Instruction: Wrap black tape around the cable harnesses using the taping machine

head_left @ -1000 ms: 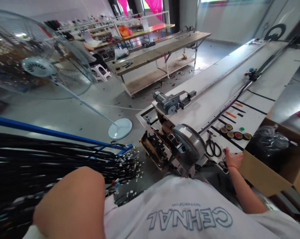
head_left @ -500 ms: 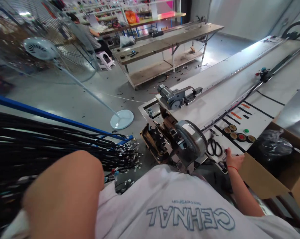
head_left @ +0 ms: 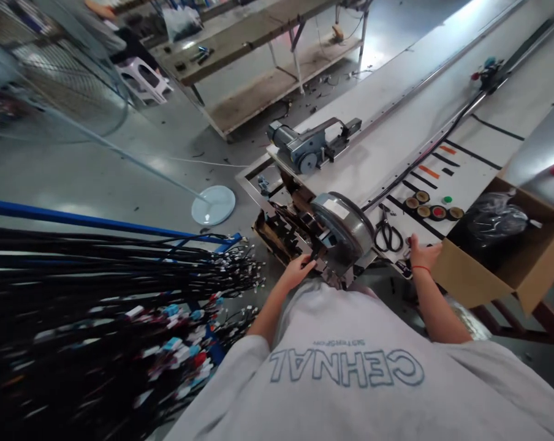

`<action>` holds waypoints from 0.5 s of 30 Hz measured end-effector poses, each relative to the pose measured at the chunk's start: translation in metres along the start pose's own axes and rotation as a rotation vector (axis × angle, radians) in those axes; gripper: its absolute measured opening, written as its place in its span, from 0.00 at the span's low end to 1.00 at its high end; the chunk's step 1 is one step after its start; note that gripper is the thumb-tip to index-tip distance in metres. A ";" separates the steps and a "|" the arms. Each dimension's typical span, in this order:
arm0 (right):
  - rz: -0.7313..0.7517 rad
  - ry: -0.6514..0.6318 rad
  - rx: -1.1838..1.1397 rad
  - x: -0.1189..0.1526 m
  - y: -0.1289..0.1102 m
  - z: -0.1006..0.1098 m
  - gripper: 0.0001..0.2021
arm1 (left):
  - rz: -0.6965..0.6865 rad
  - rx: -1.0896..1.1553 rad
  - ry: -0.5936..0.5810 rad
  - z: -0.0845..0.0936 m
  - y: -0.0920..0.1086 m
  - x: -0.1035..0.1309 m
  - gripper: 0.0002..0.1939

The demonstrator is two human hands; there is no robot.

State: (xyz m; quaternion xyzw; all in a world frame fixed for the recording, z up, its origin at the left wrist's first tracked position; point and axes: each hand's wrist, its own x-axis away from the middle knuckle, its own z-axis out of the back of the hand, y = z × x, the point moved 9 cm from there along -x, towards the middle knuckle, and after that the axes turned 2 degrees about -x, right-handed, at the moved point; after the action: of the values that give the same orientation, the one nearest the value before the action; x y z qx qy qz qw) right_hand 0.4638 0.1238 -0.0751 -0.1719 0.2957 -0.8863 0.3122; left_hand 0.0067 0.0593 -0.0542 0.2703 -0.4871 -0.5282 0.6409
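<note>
In my head view, the grey drum-shaped machine (head_left: 344, 228), a white label (head_left: 336, 208) on top, sits at the near end of the white table (head_left: 396, 138). My left hand (head_left: 299, 269), out of sight half a second ago, is now at the machine's near edge; my right hand (head_left: 426, 254) stays by the table's near corner, beside the scissors (head_left: 386, 225), and I cannot tell whether either grips anything.

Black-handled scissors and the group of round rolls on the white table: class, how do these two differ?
Shape: the scissors have two looped handles; the rolls are round.
Number: there is one pair of scissors but five rolls, grouped together.
Colour: the scissors' handles are black; the rolls show mostly tan faces, one with a red centre.
Both lie on the white table.
</note>
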 end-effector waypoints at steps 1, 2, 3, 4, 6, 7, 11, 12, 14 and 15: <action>0.006 -0.001 -0.009 -0.001 0.000 0.000 0.46 | 0.035 0.010 -0.027 -0.009 -0.008 0.000 0.19; 0.011 -0.001 -0.015 -0.001 0.000 0.000 0.45 | 0.052 0.003 -0.026 -0.014 -0.013 0.000 0.19; 0.014 -0.003 -0.017 -0.001 0.000 0.000 0.45 | 0.051 -0.021 -0.001 -0.015 -0.015 0.000 0.18; 0.013 -0.004 -0.014 -0.001 0.000 0.000 0.45 | 0.038 -0.061 0.036 -0.013 -0.014 0.001 0.18; 0.006 -0.004 0.004 0.001 -0.001 0.000 0.45 | 0.003 -0.159 0.110 -0.005 -0.009 0.004 0.17; 0.002 -0.005 0.014 0.002 -0.002 0.000 0.46 | -0.012 -0.202 0.138 -0.001 -0.006 0.006 0.17; -0.007 -0.018 0.021 0.005 -0.006 0.001 0.47 | -0.034 -0.295 0.196 0.004 -0.002 0.012 0.18; -0.007 -0.020 0.017 0.006 -0.006 0.001 0.47 | -0.034 -0.297 0.213 0.005 -0.002 0.012 0.18; -0.003 -0.022 0.010 0.006 -0.006 0.001 0.47 | -0.039 -0.288 0.240 0.004 -0.001 0.011 0.17; 0.007 -0.025 0.004 0.006 -0.006 0.001 0.46 | -0.047 -0.286 0.247 0.004 0.001 0.009 0.16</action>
State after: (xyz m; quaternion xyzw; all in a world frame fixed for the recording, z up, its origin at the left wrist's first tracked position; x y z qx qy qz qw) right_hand 0.4568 0.1234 -0.0697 -0.1813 0.2908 -0.8835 0.3194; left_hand 0.0037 0.0517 -0.0488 0.2505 -0.3182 -0.5699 0.7150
